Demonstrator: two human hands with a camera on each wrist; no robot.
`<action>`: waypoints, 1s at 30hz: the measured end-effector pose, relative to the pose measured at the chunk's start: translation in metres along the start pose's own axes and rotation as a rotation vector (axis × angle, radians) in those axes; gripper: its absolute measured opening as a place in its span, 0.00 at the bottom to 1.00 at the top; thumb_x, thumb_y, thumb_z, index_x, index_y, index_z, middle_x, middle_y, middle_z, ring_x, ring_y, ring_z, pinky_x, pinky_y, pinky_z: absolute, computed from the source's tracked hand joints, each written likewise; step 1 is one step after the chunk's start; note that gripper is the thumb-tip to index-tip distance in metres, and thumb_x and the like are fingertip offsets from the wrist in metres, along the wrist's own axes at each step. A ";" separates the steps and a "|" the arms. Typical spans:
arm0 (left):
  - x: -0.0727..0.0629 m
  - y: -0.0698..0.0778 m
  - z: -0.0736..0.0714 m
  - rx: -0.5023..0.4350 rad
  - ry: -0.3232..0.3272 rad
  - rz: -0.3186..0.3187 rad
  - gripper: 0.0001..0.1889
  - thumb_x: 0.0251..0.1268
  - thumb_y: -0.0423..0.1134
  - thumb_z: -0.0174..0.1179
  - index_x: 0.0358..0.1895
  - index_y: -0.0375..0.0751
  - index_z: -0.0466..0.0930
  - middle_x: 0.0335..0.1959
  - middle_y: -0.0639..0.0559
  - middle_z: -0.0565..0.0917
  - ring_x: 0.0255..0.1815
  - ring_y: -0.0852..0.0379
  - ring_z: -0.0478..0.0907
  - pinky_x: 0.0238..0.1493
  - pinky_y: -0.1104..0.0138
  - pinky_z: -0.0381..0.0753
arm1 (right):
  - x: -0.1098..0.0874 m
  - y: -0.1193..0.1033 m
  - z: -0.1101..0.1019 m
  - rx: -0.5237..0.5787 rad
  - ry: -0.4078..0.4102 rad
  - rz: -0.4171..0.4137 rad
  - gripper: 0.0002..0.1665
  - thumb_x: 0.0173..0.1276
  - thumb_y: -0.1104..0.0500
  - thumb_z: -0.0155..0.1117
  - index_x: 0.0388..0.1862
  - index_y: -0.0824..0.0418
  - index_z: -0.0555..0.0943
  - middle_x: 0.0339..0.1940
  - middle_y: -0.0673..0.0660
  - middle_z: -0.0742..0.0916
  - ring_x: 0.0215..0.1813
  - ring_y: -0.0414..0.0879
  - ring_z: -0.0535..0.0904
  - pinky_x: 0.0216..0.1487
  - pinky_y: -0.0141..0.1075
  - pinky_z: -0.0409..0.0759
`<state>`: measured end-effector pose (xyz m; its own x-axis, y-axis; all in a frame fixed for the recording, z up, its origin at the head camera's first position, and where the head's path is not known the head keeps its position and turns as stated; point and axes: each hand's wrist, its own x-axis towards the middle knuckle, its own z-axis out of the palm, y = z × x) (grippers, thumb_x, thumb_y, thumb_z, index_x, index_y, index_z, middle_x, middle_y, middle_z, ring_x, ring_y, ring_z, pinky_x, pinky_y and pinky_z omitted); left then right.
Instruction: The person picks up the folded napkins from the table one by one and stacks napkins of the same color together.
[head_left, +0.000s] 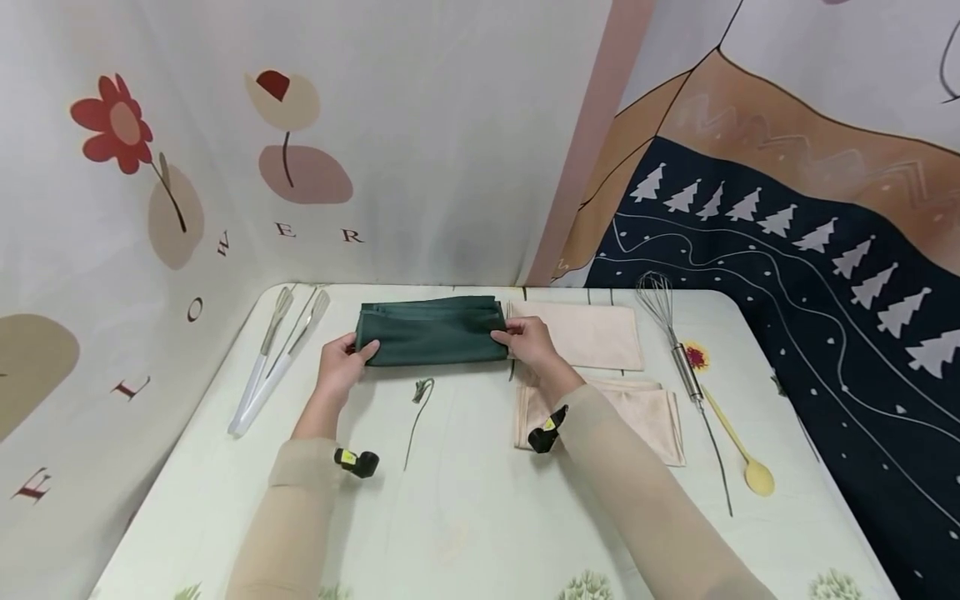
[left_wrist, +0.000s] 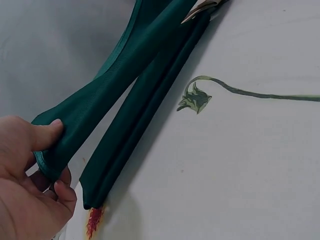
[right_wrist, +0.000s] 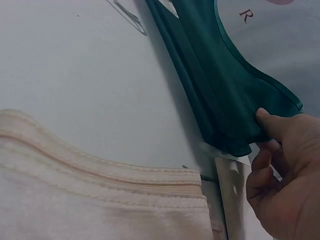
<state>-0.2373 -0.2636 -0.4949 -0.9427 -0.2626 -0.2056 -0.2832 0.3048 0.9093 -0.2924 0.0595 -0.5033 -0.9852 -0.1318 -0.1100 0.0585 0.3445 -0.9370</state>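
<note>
A dark green cloth (head_left: 431,335), folded into a long strip, lies near the back of the table. My left hand (head_left: 342,364) pinches its left end between thumb and fingers; in the left wrist view the upper layer of green cloth (left_wrist: 95,110) is raised off the fold beneath. At the opposite end my right hand (head_left: 531,340) pinches the corner, and the right wrist view shows the green cloth (right_wrist: 225,85) lifted there too. Beside the right hand lies a folded pale pink cloth (head_left: 592,335). A second folded pink cloth (head_left: 637,417) is partly hidden under the right forearm.
Tongs (head_left: 262,383) with pale handles lie at the left. Toward the right are a metal whisk (head_left: 684,367) and a yellow spoon (head_left: 757,477). Patterned curtains (head_left: 450,167) rise behind the table (head_left: 450,517).
</note>
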 end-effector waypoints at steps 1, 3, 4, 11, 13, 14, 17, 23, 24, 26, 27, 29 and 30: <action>0.002 0.001 0.000 0.003 0.002 0.000 0.24 0.76 0.43 0.59 0.69 0.35 0.75 0.62 0.38 0.78 0.56 0.50 0.74 0.53 0.62 0.76 | 0.001 -0.001 0.000 -0.008 -0.002 0.004 0.15 0.71 0.56 0.70 0.26 0.62 0.81 0.22 0.51 0.74 0.24 0.42 0.69 0.25 0.31 0.74; 0.005 0.003 0.000 0.005 0.011 0.001 0.24 0.76 0.43 0.59 0.68 0.35 0.75 0.62 0.38 0.78 0.57 0.49 0.74 0.54 0.62 0.75 | 0.004 -0.003 0.001 -0.029 0.012 0.009 0.11 0.70 0.56 0.70 0.31 0.62 0.85 0.24 0.50 0.77 0.27 0.42 0.71 0.29 0.31 0.75; 0.007 0.004 0.000 0.007 0.016 0.003 0.24 0.76 0.43 0.59 0.68 0.35 0.75 0.61 0.38 0.78 0.57 0.48 0.74 0.53 0.62 0.75 | 0.006 -0.004 0.001 -0.042 0.017 0.007 0.11 0.70 0.55 0.70 0.32 0.62 0.85 0.25 0.50 0.77 0.28 0.42 0.71 0.30 0.32 0.74; 0.019 0.006 0.001 0.025 0.036 0.024 0.24 0.76 0.43 0.59 0.68 0.35 0.75 0.60 0.36 0.78 0.57 0.46 0.74 0.54 0.59 0.76 | 0.015 -0.007 0.006 -0.064 0.032 0.025 0.11 0.70 0.55 0.70 0.37 0.64 0.86 0.25 0.51 0.80 0.23 0.42 0.78 0.31 0.33 0.76; 0.022 0.005 0.002 0.024 0.040 0.017 0.24 0.76 0.43 0.59 0.68 0.34 0.75 0.61 0.36 0.78 0.59 0.45 0.74 0.56 0.58 0.75 | 0.018 -0.007 0.008 -0.047 0.031 0.052 0.12 0.70 0.56 0.70 0.46 0.63 0.87 0.29 0.53 0.82 0.22 0.41 0.78 0.29 0.31 0.78; 0.023 0.004 0.002 0.022 0.043 0.012 0.24 0.76 0.43 0.59 0.68 0.34 0.75 0.61 0.35 0.78 0.59 0.45 0.74 0.56 0.57 0.75 | 0.018 -0.007 0.009 -0.043 0.031 0.065 0.15 0.70 0.56 0.70 0.51 0.63 0.86 0.32 0.54 0.83 0.21 0.40 0.78 0.28 0.30 0.78; 0.026 0.001 0.003 0.022 0.054 0.001 0.23 0.76 0.42 0.59 0.68 0.34 0.75 0.60 0.35 0.78 0.59 0.44 0.73 0.58 0.57 0.75 | 0.020 -0.007 0.013 -0.012 0.021 0.115 0.25 0.71 0.57 0.69 0.64 0.61 0.81 0.42 0.56 0.84 0.21 0.39 0.78 0.24 0.30 0.76; 0.029 -0.005 0.003 0.102 0.036 0.020 0.24 0.77 0.43 0.58 0.68 0.33 0.74 0.60 0.34 0.78 0.59 0.42 0.75 0.58 0.54 0.76 | 0.020 -0.006 0.015 0.023 0.016 0.137 0.19 0.73 0.60 0.66 0.61 0.63 0.82 0.40 0.58 0.84 0.22 0.39 0.78 0.21 0.29 0.74; 0.029 -0.006 0.002 0.124 0.026 0.026 0.24 0.77 0.43 0.58 0.69 0.33 0.74 0.60 0.33 0.78 0.59 0.42 0.75 0.58 0.54 0.76 | 0.020 -0.005 0.015 0.021 0.018 0.133 0.17 0.73 0.61 0.66 0.58 0.64 0.82 0.38 0.57 0.84 0.22 0.39 0.78 0.21 0.29 0.75; 0.029 -0.010 -0.001 0.162 0.003 0.039 0.24 0.78 0.43 0.56 0.69 0.33 0.73 0.60 0.32 0.78 0.59 0.41 0.75 0.57 0.53 0.76 | 0.020 -0.003 0.014 0.018 0.017 0.133 0.14 0.73 0.62 0.66 0.54 0.66 0.83 0.35 0.56 0.84 0.23 0.39 0.78 0.23 0.28 0.77; 0.029 -0.011 -0.002 0.171 -0.008 0.044 0.24 0.78 0.43 0.56 0.70 0.33 0.73 0.60 0.32 0.78 0.59 0.40 0.75 0.58 0.53 0.76 | 0.020 -0.002 0.013 0.014 0.015 0.133 0.13 0.72 0.62 0.66 0.53 0.66 0.83 0.35 0.56 0.84 0.23 0.39 0.78 0.23 0.28 0.77; 0.030 -0.013 -0.004 0.173 -0.032 0.052 0.24 0.79 0.43 0.55 0.70 0.33 0.73 0.61 0.31 0.78 0.60 0.40 0.75 0.57 0.53 0.76 | 0.021 0.000 0.012 0.002 0.009 0.134 0.12 0.72 0.62 0.67 0.51 0.66 0.84 0.35 0.56 0.84 0.24 0.40 0.78 0.25 0.27 0.77; 0.031 -0.014 -0.004 0.174 -0.040 0.057 0.24 0.79 0.43 0.55 0.69 0.33 0.73 0.61 0.31 0.78 0.60 0.40 0.75 0.57 0.53 0.76 | 0.021 0.001 0.012 -0.003 0.004 0.136 0.12 0.72 0.62 0.67 0.51 0.66 0.84 0.36 0.56 0.84 0.25 0.40 0.78 0.25 0.27 0.78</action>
<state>-0.2617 -0.2790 -0.5122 -0.9634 -0.2048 -0.1727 -0.2519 0.4729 0.8443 -0.3110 0.0463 -0.5100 -0.9688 -0.0797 -0.2345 0.1911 0.3615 -0.9126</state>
